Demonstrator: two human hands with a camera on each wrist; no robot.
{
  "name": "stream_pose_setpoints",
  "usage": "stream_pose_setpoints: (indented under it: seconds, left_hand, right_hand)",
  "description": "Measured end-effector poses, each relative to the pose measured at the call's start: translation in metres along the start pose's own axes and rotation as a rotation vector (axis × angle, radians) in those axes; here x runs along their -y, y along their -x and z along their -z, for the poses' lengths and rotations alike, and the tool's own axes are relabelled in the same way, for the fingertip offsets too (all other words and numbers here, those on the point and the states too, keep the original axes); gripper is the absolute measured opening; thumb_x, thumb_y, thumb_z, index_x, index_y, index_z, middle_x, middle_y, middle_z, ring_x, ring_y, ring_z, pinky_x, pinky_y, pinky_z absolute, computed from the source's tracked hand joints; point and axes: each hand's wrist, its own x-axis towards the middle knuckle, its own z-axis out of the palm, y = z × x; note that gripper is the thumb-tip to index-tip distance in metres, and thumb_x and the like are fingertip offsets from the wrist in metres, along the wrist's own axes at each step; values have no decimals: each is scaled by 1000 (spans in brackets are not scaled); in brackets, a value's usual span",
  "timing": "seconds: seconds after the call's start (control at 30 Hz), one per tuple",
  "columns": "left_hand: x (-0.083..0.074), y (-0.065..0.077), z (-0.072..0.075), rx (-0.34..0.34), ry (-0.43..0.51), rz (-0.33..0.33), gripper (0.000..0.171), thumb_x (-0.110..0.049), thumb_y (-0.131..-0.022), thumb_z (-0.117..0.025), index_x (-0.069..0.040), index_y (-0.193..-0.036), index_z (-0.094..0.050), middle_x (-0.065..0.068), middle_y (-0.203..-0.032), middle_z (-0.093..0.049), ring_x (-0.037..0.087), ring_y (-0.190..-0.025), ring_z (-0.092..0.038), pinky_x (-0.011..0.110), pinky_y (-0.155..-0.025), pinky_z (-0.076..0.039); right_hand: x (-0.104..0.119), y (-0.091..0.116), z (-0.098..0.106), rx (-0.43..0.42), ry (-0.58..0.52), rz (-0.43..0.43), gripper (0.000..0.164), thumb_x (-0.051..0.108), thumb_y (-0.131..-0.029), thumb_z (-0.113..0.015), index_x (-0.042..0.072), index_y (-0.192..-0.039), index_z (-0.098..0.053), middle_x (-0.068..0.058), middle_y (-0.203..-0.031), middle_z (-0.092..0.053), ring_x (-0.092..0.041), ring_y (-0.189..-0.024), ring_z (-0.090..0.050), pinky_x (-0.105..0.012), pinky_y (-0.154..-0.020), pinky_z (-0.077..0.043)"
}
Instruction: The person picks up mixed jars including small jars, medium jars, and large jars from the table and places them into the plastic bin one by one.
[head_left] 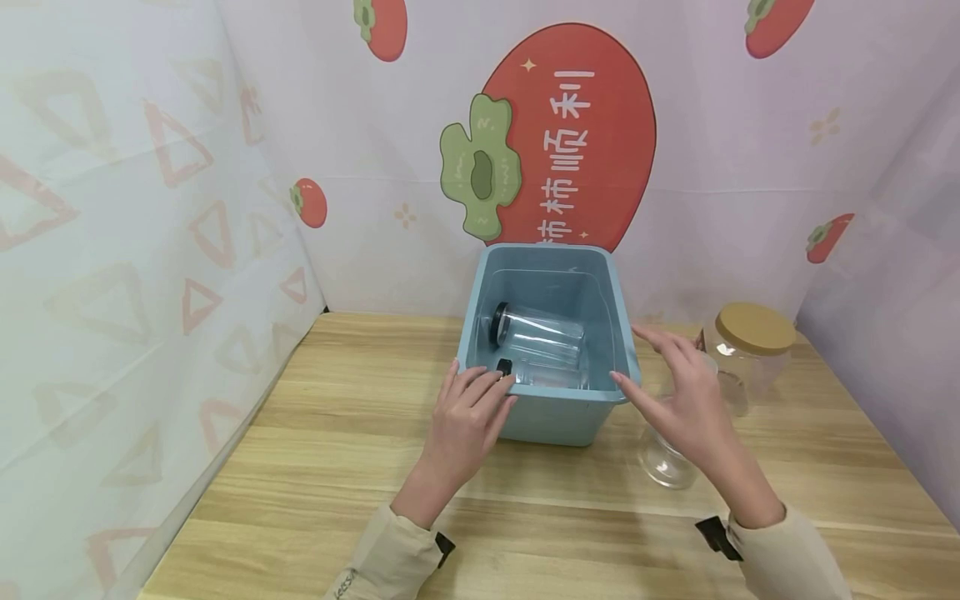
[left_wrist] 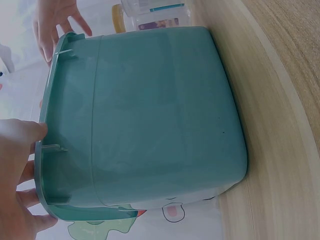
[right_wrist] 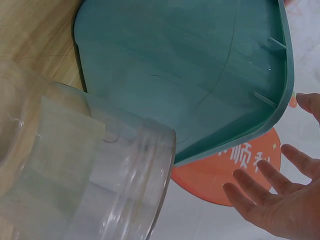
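A blue-green plastic bin (head_left: 555, 423) stands on the table, with two clear jars lying on their sides inside it. The farther jar (head_left: 543, 329) and the nearer jar (head_left: 551, 377) both have black lids. My left hand (head_left: 465, 417) grips the bin's front left corner, fingers over the rim and thumb on the outer side. Beside the right rim is my right hand (head_left: 693, 404), its fingers spread and holding nothing; in the right wrist view they are apart from the bin. Below that hand stands a clear lidless jar (head_left: 666, 467), partly hidden by it.
Behind the lidless jar, at the right, stands a larger clear jar (head_left: 757, 367) with a wood-coloured lid. A printed cloth (head_left: 375, 250) hangs along the table's back edge and both sides. The wooden table (head_left: 315, 467) extends left and in front of the bin.
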Motion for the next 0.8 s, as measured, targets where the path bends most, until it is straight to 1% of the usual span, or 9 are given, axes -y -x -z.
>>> stream_pose_setpoints:
  seconds: [0.17, 0.33, 0.4, 0.47, 0.57, 0.67, 0.73, 0.8]
  left_hand:
    - [0, 0, 0, -5, 4, -3, 27, -13, -89, -85, -9, -116, -79, 8, -110, -78, 32, -111, -68, 65, -109, -49]
    - [0, 0, 0, -7, 0, -5, 27, -13, -89, -85, -8, -115, -79, 8, -110, -78, 32, -111, -68, 65, -108, -49]
    - [0, 0, 0, -4, -1, -4, 27, -12, -89, -85, -8, -115, -79, 8, -110, -78, 32, -110, -69, 65, -108, -49]
    - [0, 0, 1, -2, 1, -4, 26, -12, -90, -84, -8, -115, -80, 8, -110, -78, 33, -110, -69, 66, -108, -49]
    - [0, 0, 1, 1, -2, -5, 26, -13, -89, -85, -8, -115, -80, 7, -110, -78, 33, -110, -69, 66, -108, -49]
    - [0, -1, 1, 2, -6, -7, 27, -13, -90, -84, -9, -116, -80, 7, -111, -78, 33, -110, -69, 65, -108, -49]
    - [-1, -1, 1, 4, -7, -6, 26, -13, -91, -84, -9, -116, -80, 7, -111, -78, 32, -110, -69, 66, -108, -49]
    - [-1, -2, 2, 5, -5, -4, 26, -13, -91, -83, -9, -116, -79, 8, -112, -78, 32, -111, -69, 66, -108, -49]
  right_hand:
    - [0, 5, 1, 2, 8, -16, 66, 3, -77, -90, 1, -138, -65, -24, -130, -66, -44, -118, -60, -61, -95, -46]
    - [-2, 10, 2, -1, 21, -29, 67, 4, -76, -90, 0, -138, -65, -25, -131, -65, -45, -121, -58, -62, -96, -45]
    - [-2, 12, 3, -7, 25, -30, 67, 4, -76, -90, 0, -138, -65, -25, -130, -65, -44, -121, -58, -60, -95, -46]
    - [-2, 15, 3, -18, 31, -27, 67, 4, -76, -90, 1, -138, -65, -24, -130, -65, -43, -122, -58, -53, -96, -46]
    - [-2, 18, 4, -37, 37, -13, 68, 3, -75, -90, 1, -138, -65, -22, -129, -66, -41, -121, -59, -31, -102, -43]
    - [-2, 21, 5, -54, 35, 1, 67, 2, -75, -89, -1, -138, -65, -21, -128, -66, -39, -119, -59, -11, -102, -34]
    - [-2, 23, 5, -61, 30, 4, 67, 1, -74, -89, -2, -137, -65, -22, -127, -66, -39, -118, -58, -5, -103, -30]
    - [-3, 25, 6, -66, 29, 1, 67, 0, -74, -89, -2, -137, -65, -23, -126, -65, -39, -119, -57, -5, -105, -29]
